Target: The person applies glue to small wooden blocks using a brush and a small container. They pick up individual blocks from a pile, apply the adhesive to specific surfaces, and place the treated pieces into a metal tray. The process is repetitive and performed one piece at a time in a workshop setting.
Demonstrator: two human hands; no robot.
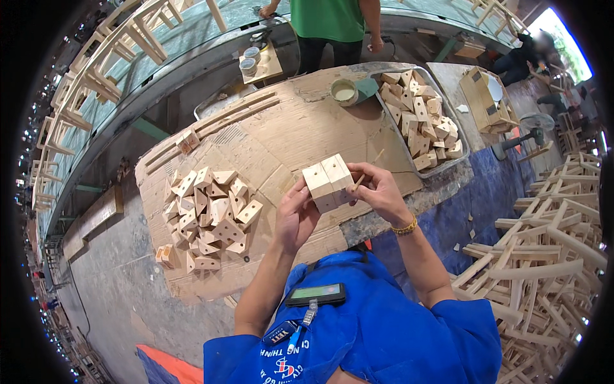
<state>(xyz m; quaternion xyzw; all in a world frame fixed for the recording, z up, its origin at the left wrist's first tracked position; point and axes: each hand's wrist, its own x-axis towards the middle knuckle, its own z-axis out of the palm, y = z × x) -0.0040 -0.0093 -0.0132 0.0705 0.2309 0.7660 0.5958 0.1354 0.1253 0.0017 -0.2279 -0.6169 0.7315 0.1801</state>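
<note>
Over the near part of the cardboard-covered table, my left hand (295, 216) and my right hand (384, 197) hold a pair of pale wooden blocks (327, 179) side by side. Small drilled holes show in their faces. My left fingers wrap the left side, and my right fingers grip the right side. A thin wooden stick (380, 155) passes between my right fingers. To the left lies a heap of angled wooden blocks (214, 211) with drilled holes. Beyond my hands stands a tub (345, 93) of pale paste, next to a green piece.
A metal tray (430, 172) heaped with blocks stands at the right. Wooden strips (217, 125) lie along the far left of the cardboard (294, 134). A pile of wooden frame parts (543, 269) fills the right floor. Across the table stands a person in green (327, 22).
</note>
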